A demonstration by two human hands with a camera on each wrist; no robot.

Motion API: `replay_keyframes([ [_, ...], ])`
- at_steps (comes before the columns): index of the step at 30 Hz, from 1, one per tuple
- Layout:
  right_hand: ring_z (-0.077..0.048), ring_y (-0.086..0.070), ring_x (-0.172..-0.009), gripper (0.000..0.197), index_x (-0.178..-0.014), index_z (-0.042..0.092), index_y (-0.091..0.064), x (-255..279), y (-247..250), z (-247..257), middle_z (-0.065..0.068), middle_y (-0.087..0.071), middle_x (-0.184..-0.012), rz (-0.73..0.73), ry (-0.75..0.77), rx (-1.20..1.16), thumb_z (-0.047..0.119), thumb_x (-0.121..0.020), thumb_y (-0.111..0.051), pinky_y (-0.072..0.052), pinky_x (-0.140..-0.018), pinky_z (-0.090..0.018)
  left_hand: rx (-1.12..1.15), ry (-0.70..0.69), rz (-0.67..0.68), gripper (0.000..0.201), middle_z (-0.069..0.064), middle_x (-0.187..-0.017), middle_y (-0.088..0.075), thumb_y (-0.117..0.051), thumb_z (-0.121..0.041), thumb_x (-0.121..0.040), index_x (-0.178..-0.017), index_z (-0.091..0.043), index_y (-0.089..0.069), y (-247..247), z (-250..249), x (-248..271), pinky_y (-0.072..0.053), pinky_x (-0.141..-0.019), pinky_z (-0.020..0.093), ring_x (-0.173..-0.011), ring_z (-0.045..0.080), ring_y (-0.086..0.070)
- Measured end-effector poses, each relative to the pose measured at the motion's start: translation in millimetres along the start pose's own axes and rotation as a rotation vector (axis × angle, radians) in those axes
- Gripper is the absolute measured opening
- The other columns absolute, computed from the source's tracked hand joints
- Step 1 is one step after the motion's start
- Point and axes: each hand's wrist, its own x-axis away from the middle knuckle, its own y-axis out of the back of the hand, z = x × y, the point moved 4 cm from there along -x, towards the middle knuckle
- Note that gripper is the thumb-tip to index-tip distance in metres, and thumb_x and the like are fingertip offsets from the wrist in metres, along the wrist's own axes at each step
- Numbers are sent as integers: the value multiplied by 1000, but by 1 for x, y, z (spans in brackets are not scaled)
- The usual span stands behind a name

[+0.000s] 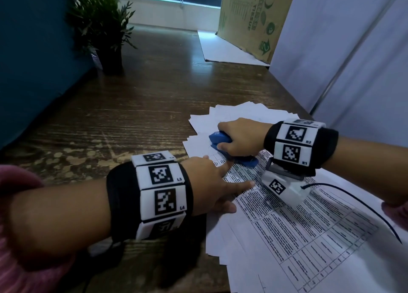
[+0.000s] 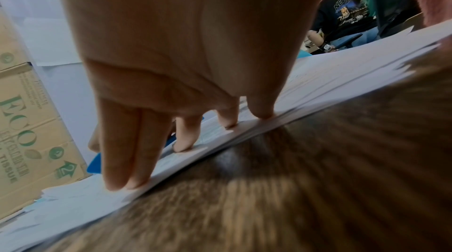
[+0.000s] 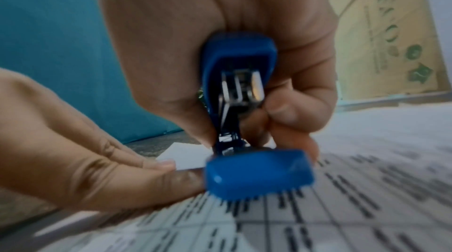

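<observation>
On the printed sheets, left hand presses straight fingers down; right hand fingers clamp a blue stapler.

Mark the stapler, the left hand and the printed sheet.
stapler (image 3: 259, 175): right wrist view, on its blue base.
left hand (image 1: 209, 182): head view, back of the hand.
printed sheet (image 1: 309, 237): head view, on its printed table.

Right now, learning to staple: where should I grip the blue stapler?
Take the blue stapler mid-body from above, I'd say, as the right hand does: its top arm faces up and its base lies low by the papers, leaving top and sides free.
</observation>
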Motion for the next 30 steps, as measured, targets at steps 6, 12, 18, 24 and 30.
replay_keyframes([
  [6, -20, -49, -82, 20, -95, 15, -45, -1, -5, -7, 0, -51, -86, 23, -56, -200, 35, -95, -48, -36, -63, -26, -25, 1, -29, 59, 11, -158, 2, -18, -61, -93, -143, -50, 10, -1, 1, -1, -45, -92, 48, -128, 45, -37],
  [12, -21, -50, -82, 18, -96, 15, -46, 1, -1, 0, -3, -54, -92, -11, -50, -114, 32, -93, -50, -36, -72, -28, -14, -1, -20, 60, 11, -158, 3, -19, -61, -92, -144, -49, 10, -2, 1, -1, -46, -93, 50, -126, 45, -39],
  [18, -21, -47, -79, 23, -104, 15, -46, 2, 1, 10, -1, -47, -84, -73, -69, 71, 32, -90, -51, -35, -68, -29, -41, -6, -35, 61, 14, -156, -10, -17, -62, -92, -144, -48, 9, -3, 2, -2, -49, -88, 48, -118, 43, -48],
  [24, -19, -44, -73, 34, -117, 14, -44, 6, 1, 18, 2, -38, -71, -139, -37, 200, 33, -90, -51, -34, -64, -29, -45, -10, -40, 60, 14, -154, -16, -17, -61, -92, -145, -47, 9, -1, 1, -3, -47, -87, 46, -119, 40, -47],
  [30, -21, -45, -76, 28, -110, 13, -45, 4, 1, 13, -2, -45, -82, -104, -27, 161, 32, -91, -50, -34, -67, -29, -48, -8, -46, 60, 14, -156, -11, -19, -60, -93, -145, -47, 9, -1, 1, -1, -48, -87, 45, -118, 40, -48],
])
